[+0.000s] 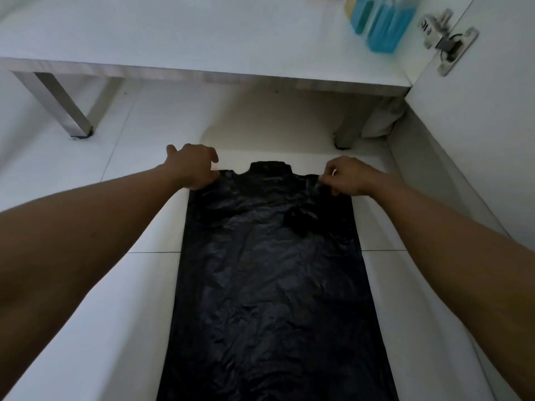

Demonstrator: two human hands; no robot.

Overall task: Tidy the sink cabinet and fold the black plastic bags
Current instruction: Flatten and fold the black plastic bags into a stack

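Note:
A large black plastic bag (275, 279) lies flat and crinkled on the white tiled floor, stretched lengthwise from the bottom of the view toward the cabinet. My left hand (192, 164) grips its far left corner. My right hand (346, 176) pinches its far right corner between thumb and fingers. A short black tab of the bag sticks out between my two hands. A small bunched knot of plastic sits on the bag just below my right hand.
The open sink cabinet's white floor panel (202, 33) stands on metal legs (68, 111) ahead. Blue liquid bottles (382, 24) stand at its right back. The open cabinet door (474, 140) with a metal hinge (447, 39) borders the right side.

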